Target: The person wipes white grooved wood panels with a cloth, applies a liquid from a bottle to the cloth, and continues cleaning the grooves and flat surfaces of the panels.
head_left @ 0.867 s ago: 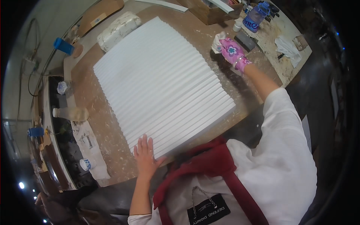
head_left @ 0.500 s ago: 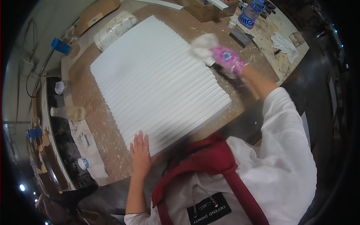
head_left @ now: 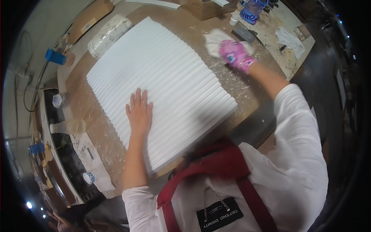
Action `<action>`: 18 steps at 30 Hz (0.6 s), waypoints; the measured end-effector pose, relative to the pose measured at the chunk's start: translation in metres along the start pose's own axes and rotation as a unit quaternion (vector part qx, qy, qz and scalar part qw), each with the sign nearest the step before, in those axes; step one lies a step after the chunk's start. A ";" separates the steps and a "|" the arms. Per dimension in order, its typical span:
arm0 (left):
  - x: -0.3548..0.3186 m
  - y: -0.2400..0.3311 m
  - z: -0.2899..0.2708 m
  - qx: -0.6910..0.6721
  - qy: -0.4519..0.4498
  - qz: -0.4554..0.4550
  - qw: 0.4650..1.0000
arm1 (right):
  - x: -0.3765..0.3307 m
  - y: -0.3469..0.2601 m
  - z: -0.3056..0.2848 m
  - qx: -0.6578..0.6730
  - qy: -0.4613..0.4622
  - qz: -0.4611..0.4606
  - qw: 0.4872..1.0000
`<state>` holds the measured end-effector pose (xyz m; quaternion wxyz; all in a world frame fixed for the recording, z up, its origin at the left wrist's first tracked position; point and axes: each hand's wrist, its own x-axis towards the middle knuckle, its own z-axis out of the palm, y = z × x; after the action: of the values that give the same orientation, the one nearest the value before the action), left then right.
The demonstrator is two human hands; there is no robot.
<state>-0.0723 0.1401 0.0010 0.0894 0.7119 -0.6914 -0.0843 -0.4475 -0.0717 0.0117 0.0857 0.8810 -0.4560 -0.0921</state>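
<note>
Two hands work at a brown board (head_left: 83,98) on a cluttered bench, seen from above through a wide round lens. A broad white ridged panel (head_left: 177,81), made of many narrow parallel ribs, lies flat and slightly turned across the middle of the board, its near edge close to the person's body. The bare left hand (head_left: 139,114) rests palm down on the panel's left part, fingers slightly spread and pointing away from the body, gripping nothing. The right hand (head_left: 235,54), in a pink flowered glove, is bunched around a crumpled white cloth (head_left: 215,43), just beyond the panel's right edge; motion blur softens both, so whether the cloth touches the board is hard to tell. Just past the glove sits a dark grey block (head_left: 244,34), with a small white bottle (head_left: 234,19) and a clear blue-tinted jug (head_left: 252,11) behind it. A white rag (head_left: 290,41) lies farther right. Along the far left are a plastic-wrapped bundle (head_left: 110,35) near the panel's corner, a blue cup (head_left: 56,57), a bottle of pale liquid (head_left: 71,126) on its side, and a white tub (head_left: 89,178). The person wears a red apron (head_left: 208,164) over a white shirt (head_left: 295,127).
</note>
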 end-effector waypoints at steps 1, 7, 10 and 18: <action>0.001 0.001 0.000 0.009 -0.004 -0.008 1.000 | -0.009 0.021 0.000 -0.030 -0.020 0.039 0.999; -0.001 0.006 -0.010 -0.005 0.001 -0.011 1.000 | 0.016 -0.089 -0.036 0.312 0.040 -0.119 0.942; -0.001 0.003 -0.013 0.008 -0.008 -0.012 1.000 | 0.013 -0.077 -0.056 0.412 0.009 -0.033 0.910; -0.002 0.006 -0.007 -0.001 0.026 -0.001 1.000 | 0.067 -0.085 -0.059 0.264 0.120 -0.106 0.951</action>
<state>-0.0766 0.1419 0.0098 0.1080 0.7147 -0.6879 -0.0660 -0.3280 -0.0742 0.0428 -0.1059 0.9201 -0.3544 0.1292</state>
